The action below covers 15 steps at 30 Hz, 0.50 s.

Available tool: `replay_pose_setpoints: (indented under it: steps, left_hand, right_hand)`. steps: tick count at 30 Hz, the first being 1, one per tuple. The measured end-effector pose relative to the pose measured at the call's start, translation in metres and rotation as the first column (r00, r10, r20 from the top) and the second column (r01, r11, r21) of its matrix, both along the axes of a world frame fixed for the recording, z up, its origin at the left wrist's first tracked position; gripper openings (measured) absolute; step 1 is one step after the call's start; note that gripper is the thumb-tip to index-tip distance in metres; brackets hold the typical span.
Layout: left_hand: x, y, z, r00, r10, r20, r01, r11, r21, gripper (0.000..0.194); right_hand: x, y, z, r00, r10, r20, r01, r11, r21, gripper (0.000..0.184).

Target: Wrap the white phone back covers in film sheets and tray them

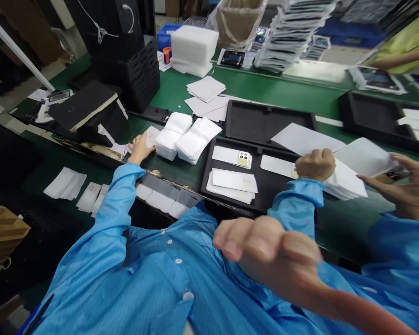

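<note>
The right hand (315,164) is fisted on a sheaf of white sheets (345,182) at the black tray's (265,188) right edge. The left hand (141,147) lies flat and spread on a small white pouch (152,136), well apart. The sheaf fans loosely, so sheets could slide onto the white phone backs (232,157) in the tray, or be knocked by the blurred bare hand (265,251) in front (someone else's, apparently). The green bench (282,90) is crowded with foam-pouch stacks (186,137) and black crates (132,70). White pieces already lie on the floor (65,184).
</note>
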State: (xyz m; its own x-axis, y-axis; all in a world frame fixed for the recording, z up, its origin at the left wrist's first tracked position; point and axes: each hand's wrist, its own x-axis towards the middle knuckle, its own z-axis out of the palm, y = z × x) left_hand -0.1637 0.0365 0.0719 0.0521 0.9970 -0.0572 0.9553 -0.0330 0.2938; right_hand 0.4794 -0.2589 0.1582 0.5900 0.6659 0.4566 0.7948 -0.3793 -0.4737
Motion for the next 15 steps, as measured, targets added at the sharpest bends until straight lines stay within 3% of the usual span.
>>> replay_pose_setpoints:
  steps: [2,4,8,15]
  left_hand:
    - [0.0,0.002,0.002,1.0,0.0,0.005,0.0,1.0,0.008,0.097]
    - [0.002,0.006,0.006,1.0,0.024,0.004,-0.024,0.999,0.027,0.093]
    - [0.011,0.018,0.011,0.996,0.089,0.011,-0.089,0.996,0.012,0.095]
    - [0.001,0.022,0.005,0.993,0.095,0.07,-0.098,0.994,0.051,0.114]
  right_hand:
    - [0.059,0.012,-0.016,0.999,-0.032,-0.016,0.03,0.998,-0.063,0.077]
    - [0.086,0.018,-0.035,1.0,-0.018,-0.013,0.017,0.996,-0.092,0.068]
    - [0.08,0.017,-0.051,0.999,0.047,-0.025,-0.049,0.996,-0.08,0.058]
    - [0.058,0.009,-0.032,0.994,0.054,-0.1,-0.072,0.979,-0.189,0.057]
